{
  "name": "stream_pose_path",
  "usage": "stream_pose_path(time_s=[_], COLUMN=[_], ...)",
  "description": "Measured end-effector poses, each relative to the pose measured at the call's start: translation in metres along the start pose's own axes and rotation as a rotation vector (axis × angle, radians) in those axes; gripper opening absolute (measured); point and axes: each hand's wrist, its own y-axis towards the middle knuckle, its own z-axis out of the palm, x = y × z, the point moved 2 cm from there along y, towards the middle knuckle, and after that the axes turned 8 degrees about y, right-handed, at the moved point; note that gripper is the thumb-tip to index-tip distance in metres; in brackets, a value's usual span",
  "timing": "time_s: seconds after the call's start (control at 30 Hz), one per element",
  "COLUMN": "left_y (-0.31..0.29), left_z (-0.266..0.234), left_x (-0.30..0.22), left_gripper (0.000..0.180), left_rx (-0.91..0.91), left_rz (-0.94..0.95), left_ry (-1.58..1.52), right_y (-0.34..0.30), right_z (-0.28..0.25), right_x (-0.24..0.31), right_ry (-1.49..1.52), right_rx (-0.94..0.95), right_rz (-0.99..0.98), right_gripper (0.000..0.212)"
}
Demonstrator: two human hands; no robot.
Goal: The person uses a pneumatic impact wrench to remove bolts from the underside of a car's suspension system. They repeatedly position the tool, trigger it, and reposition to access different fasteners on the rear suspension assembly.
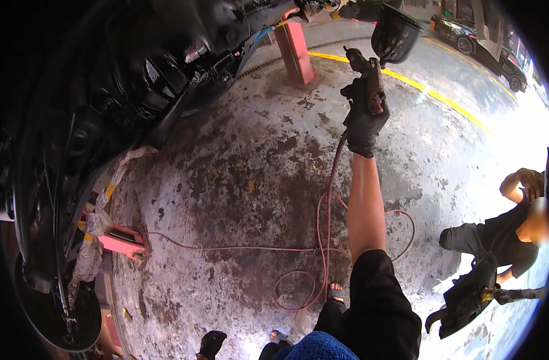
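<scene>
My right hand, in a black glove, is wrapped round the handle of a spray gun at arm's length, upper right of centre. A dark cup is fixed to the gun. From below the hand an air hose drops to the floor and lies there in loops. To the left of the gun spreads the glossy black underside of a raised vehicle; the gun is apart from it. My left hand, also gloved in black, hangs low at the bottom edge; its fingers cannot be made out.
Red lift parts stand on the stained concrete floor; another red base is at left beside crumpled masking film. At right a crouching person is near a black part. A dark car is parked far right.
</scene>
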Motion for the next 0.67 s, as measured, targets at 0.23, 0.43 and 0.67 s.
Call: stream_pose_path(time_s=[0.23, 0.43, 0.67], left_y=[0.005, 0.010, 0.003], left_z=[0.015, 0.020, 0.017], left_x=[0.019, 0.039, 0.055], left_gripper=[0.017, 0.017, 0.018], left_rx=[-0.085, -0.124, -0.098], left_rz=[0.187, 0.502, 0.537], left_ry=[0.136, 0.453, 0.447], right_y=[-0.006, -0.043, -0.078], right_z=[0.004, 0.013, 0.013], right_x=[0.005, 0.020, 0.045], right_ry=[-0.083, 0.001, 0.112], right_rx=[0.073, 0.089, 0.119], right_rz=[-0.045, 0.045, 0.162], right_gripper=[0.035, 0.026, 0.026])
